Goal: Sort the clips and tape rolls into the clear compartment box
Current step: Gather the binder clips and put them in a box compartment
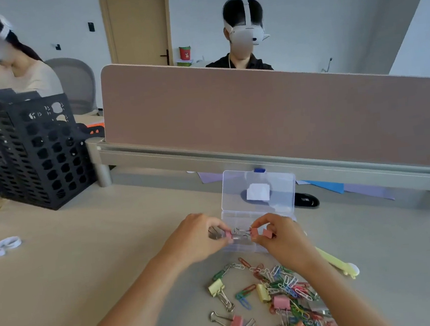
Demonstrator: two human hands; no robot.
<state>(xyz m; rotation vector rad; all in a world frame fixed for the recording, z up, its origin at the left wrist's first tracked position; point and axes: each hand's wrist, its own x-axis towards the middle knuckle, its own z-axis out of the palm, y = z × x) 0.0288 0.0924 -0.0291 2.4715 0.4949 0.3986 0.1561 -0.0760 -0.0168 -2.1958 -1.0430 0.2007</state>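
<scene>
Left grip (197, 239): clamped on a pink clip (228, 235) over the box (276, 180).
Right grip (281, 238): clamped on two pink clips (254, 232), handles seemingly hooked into the left one.
Pile (281, 288): loose on the bench (86, 254), nearer than the box.
Risk: a tug on hooked handles could fling a clip.

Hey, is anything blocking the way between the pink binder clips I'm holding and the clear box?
Nothing visible. The left hand and right hand hold the pink binder clips directly over the clear box, its lid open behind.
</scene>
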